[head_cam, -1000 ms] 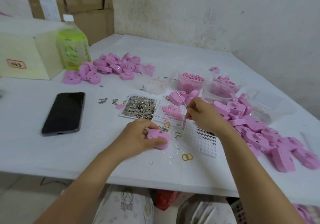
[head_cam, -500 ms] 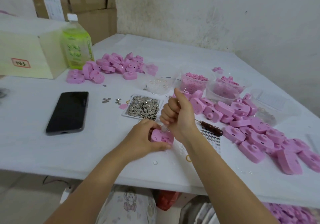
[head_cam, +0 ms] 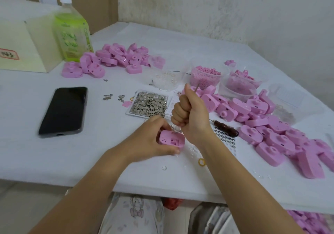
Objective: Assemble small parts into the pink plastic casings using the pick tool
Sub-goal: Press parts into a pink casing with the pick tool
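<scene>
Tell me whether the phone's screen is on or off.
Off. The phone lies flat on the white table, face up, and its screen is plain black with no lit picture or text.

A white cloth-covered table (head_cam: 198,49) carries a black smartphone (head_cam: 64,110) at nine o'clock, a green drink bottle (head_cam: 72,33) at eleven, a tray of small silver metal pieces (head_cam: 148,104) at centre, heaped pink plastic casings (head_cam: 271,134) at three.

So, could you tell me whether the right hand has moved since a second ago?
Yes. The right hand came off the white grid tray, toward the person, and now is fisted above the pink casing.
</scene>
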